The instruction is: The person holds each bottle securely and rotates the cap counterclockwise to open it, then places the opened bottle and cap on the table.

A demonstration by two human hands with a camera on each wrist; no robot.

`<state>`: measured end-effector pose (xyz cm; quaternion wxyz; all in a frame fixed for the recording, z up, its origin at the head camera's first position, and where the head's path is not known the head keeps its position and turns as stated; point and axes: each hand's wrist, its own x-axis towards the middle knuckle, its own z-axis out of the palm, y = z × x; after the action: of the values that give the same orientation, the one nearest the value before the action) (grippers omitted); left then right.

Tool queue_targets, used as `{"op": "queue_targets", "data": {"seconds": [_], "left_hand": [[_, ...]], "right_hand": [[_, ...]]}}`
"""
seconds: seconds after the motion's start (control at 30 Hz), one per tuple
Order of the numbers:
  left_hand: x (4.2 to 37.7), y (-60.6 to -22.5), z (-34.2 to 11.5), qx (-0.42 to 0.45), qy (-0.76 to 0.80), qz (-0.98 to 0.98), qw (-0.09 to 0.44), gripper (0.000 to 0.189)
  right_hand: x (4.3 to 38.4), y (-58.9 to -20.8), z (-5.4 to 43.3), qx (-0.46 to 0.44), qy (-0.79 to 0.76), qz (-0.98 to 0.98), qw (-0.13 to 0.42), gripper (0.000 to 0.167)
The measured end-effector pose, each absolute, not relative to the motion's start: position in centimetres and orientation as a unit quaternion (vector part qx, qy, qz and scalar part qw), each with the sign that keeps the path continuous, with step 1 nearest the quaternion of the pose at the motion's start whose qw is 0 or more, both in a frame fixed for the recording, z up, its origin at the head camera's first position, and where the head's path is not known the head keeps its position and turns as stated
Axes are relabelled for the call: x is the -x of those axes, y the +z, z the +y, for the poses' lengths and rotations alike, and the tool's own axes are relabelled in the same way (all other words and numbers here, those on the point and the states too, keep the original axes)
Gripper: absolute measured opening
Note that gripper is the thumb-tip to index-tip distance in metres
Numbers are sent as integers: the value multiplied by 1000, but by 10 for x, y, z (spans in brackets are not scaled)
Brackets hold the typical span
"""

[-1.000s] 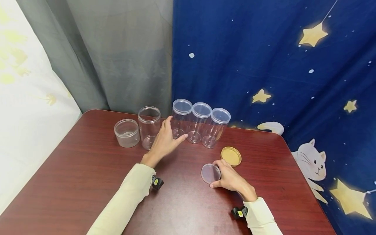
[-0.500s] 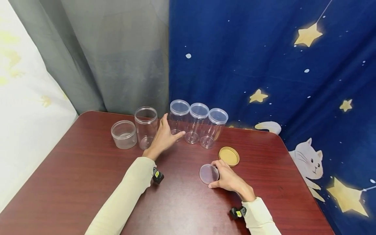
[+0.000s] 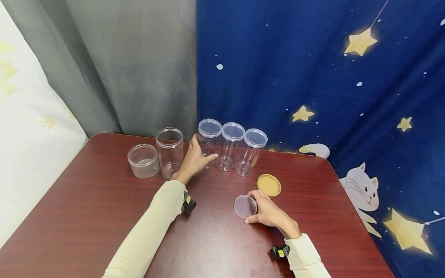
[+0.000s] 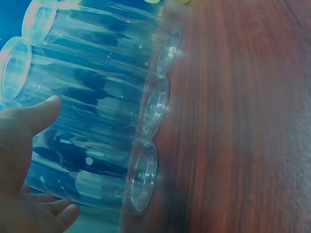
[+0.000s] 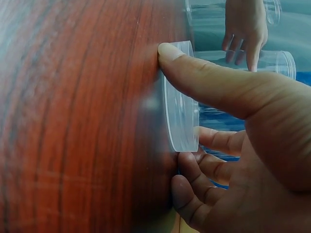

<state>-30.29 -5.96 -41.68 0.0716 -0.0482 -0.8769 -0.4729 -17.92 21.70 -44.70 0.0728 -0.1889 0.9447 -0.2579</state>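
Observation:
My left hand [image 3: 194,160] is at the leftmost of three lidded clear jars [image 3: 209,141], thumb in front, fingers along its left side. In the left wrist view the thumb stretches out over the jars and the fingers [image 4: 60,211] are loosely bent at the near jar [image 4: 97,179]. My right hand [image 3: 269,210] pinches a clear round lid [image 3: 245,206] at the tabletop, thumb at its near edge and fingers at the far edge. The right wrist view shows the thumb tip against the rim of that lid [image 5: 181,116].
A gold lid [image 3: 269,185] lies just beyond the right hand. Left of the jars stand a tall uncapped clear jar [image 3: 170,152] and a short wide clear container [image 3: 143,162]. Curtains [image 3: 264,69] hang behind the red-brown table [image 3: 87,216].
The whole head view has drifted slightly left. Both hands keep nearly the same places, the left at the leftmost lidded jar and the right pinching the clear lid.

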Motion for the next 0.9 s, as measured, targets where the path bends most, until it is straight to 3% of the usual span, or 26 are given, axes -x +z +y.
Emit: {"op": "queue_targets", "data": {"seconds": [0.5,0.9], "left_hand": [[318,-425,-55,31,-503,-857,106,105],[309,-426,-57,20,-499,-859,114,97]], "right_hand": [[180,-449,218,201,-269,939,72,69],[180,-448,218,199,-265,941,73,69]]}}
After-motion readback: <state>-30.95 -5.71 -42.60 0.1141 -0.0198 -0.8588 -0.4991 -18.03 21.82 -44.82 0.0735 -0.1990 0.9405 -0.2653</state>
